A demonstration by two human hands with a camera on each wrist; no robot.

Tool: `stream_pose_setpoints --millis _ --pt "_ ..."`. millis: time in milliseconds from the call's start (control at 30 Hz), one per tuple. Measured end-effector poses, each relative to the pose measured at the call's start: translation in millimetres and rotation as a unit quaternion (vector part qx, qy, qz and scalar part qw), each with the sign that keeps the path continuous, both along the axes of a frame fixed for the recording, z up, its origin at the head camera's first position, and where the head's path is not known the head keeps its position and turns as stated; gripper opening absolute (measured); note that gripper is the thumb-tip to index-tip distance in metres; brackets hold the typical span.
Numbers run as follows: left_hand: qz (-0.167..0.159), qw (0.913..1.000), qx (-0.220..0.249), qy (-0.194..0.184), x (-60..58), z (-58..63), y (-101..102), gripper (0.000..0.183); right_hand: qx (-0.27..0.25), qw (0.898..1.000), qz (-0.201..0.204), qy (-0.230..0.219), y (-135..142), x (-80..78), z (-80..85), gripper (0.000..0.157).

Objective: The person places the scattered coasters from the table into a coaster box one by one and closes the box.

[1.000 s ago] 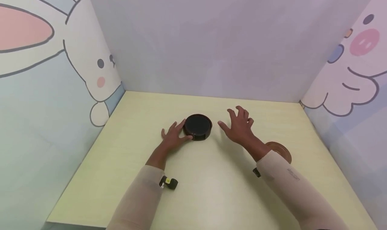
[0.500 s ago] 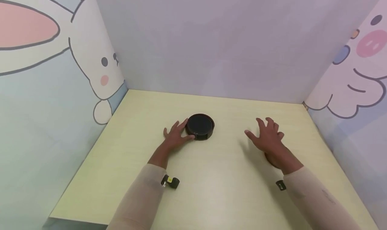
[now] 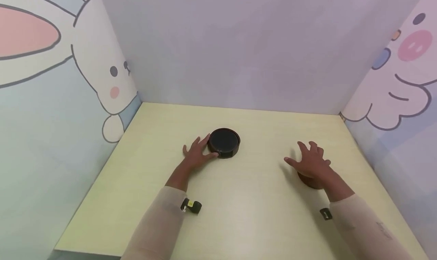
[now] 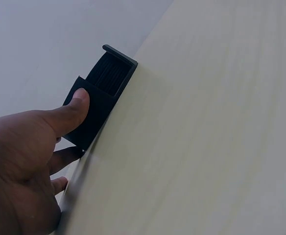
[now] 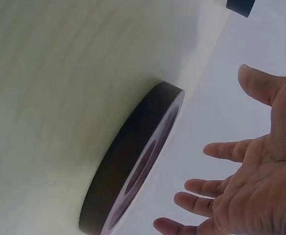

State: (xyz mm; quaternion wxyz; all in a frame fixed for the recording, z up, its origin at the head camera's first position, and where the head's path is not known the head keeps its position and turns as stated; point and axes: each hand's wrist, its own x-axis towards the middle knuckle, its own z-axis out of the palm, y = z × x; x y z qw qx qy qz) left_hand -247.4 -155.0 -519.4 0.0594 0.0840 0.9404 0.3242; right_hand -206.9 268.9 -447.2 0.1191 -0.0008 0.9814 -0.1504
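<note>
A round black coaster holder [image 3: 224, 141] sits on the table with coasters stacked inside. In the left wrist view, thin black layers [image 4: 108, 73] show through the gap in the holder's wall. My left hand [image 3: 195, 155] grips the holder's left side, thumb at the near edge and fingers round the back. My right hand [image 3: 312, 163] hovers over a round brown disc [image 3: 308, 181], fingers spread and holding nothing. The hand and wrist hide much of that disc in the head view. The right wrist view shows its thick dark edge and a recessed ring on its top [image 5: 143, 169], apart from the fingers.
The pale yellow table [image 3: 239, 214] is bounded by a plain lilac back wall [image 3: 232, 51]. Side walls with cartoon animals [image 3: 112, 85] stand left and right. Each wrist carries a small black camera [image 3: 192, 206] below the hand.
My right hand has moved right and nearer, from beside the coaster holder to above the brown disc. My left hand keeps its hold, and the holder stays in place.
</note>
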Motion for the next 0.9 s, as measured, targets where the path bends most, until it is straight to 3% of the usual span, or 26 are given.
stream_pose_setpoints --millis 467,733,900 --pt "0.004 0.9999 0.000 -0.011 0.9 3.2 3 0.091 0.026 0.999 -0.010 -0.033 26 24.1 1.9 0.106" --pt "-0.002 1.0000 0.006 -0.002 0.5 1.2 4 0.091 0.023 0.999 0.046 -0.016 41 29.1 -0.3 0.117" --pt "-0.001 1.0000 0.002 -0.001 1.2 1.5 3 0.091 0.011 0.998 0.061 -0.031 45 26.7 -1.1 0.118"
